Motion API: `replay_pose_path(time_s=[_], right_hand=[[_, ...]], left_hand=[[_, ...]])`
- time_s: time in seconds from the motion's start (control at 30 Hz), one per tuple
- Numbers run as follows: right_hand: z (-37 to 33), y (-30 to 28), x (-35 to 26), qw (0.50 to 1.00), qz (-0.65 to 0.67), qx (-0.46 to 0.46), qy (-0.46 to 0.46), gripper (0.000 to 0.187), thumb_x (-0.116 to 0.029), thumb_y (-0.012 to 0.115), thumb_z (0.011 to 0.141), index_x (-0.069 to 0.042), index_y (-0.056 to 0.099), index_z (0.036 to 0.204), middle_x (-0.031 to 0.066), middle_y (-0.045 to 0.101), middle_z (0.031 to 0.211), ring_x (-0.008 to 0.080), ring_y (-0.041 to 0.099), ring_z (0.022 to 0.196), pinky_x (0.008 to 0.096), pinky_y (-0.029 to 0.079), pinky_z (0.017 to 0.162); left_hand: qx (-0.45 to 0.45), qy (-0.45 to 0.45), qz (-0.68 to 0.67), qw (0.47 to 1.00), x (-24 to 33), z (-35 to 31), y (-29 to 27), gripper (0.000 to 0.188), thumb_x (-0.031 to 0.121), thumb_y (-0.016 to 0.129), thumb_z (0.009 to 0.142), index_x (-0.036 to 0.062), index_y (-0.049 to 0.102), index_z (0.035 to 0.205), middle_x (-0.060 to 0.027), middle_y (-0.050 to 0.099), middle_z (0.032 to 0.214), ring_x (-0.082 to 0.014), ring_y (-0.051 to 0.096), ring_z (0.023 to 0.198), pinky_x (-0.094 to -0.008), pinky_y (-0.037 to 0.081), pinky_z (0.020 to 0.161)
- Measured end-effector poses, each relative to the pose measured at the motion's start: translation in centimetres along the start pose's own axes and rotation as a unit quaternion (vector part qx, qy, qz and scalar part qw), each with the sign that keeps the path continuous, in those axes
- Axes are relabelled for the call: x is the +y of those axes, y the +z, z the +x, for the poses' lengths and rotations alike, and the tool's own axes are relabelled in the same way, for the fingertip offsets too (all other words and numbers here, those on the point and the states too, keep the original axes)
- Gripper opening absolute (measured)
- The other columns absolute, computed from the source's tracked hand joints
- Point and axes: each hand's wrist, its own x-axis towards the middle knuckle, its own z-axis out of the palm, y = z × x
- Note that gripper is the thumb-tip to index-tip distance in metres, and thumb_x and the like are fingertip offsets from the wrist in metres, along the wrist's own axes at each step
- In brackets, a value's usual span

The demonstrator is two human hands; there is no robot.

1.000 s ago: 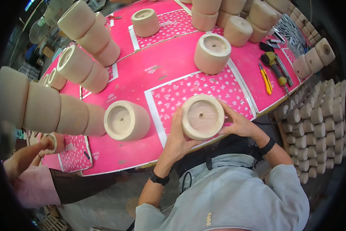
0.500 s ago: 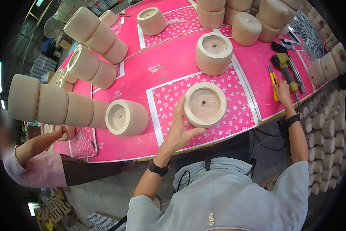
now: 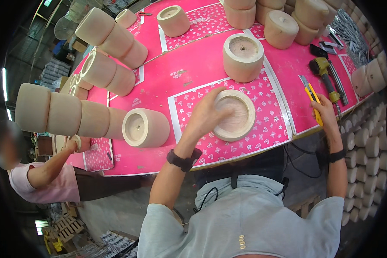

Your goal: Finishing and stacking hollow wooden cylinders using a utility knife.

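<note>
A round beige block (image 3: 234, 130) with a sunken top face sits on the patterned sheet in front of me. My left hand (image 3: 208, 112) is on its left side, the thumb reaching over the recess and the fingers at the far-left rim; the hand covers the centre of the recess. In my right hand (image 3: 326, 112), at the table's near right edge, is a yellow utility knife (image 3: 312, 98) with its blade out, pointing away from me. Just behind the held block stands a similar block (image 3: 243, 60), some dark bits in its recess.
A nail gun (image 3: 323, 77) lies right of the knife, by metal staple strips (image 3: 339, 84). Stacked blocks (image 3: 63, 112) lean along the left; more blocks (image 3: 281, 29) stand at the back. A co-worker (image 3: 51, 180) is at the left edge. Piled blocks (image 3: 365, 163) fill the lower right.
My right hand has taken hold of the utility knife and lifted it from the table, drawing it nearer. My left hand has shifted from the block's near-left side up over its top.
</note>
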Motion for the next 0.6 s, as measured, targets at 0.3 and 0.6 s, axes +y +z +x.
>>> replay_pose_path(time_s=[0.3, 0.6], right_hand=[[-6.8, 5.5, -12.0, 0.969, -0.138, -0.197, -0.05, 0.034, -0.015, 0.059, 0.094, -0.001, 0.059, 0.126, 0.0, 0.059, 0.083, 0.0038, 0.049, 0.065, 0.0211, 0.042, 0.056], [-7.3, 12.5, -17.1, 0.855, -0.367, -0.316, -0.186, 0.042, -0.008, 0.064, 0.087, 0.001, 0.058, 0.127, 0.0164, 0.065, 0.081, 0.0197, 0.063, 0.068, 0.0358, 0.05, 0.065]], left_hand=[[0.136, 0.025, -0.16, 0.977, -2.2, -2.0, 1.9, 0.046, 0.027, 0.051, 0.101, 0.0005, 0.05, 0.138, -0.0157, 0.058, 0.132, -0.0239, 0.055, 0.122, -0.0343, 0.041, 0.103], [0.168, 0.069, -0.213, 0.96, -3.7, -1.8, 3.0, 0.043, 0.022, 0.048, 0.1, 0.0012, 0.049, 0.138, -0.0182, 0.057, 0.131, -0.025, 0.054, 0.122, -0.0355, 0.039, 0.105]])
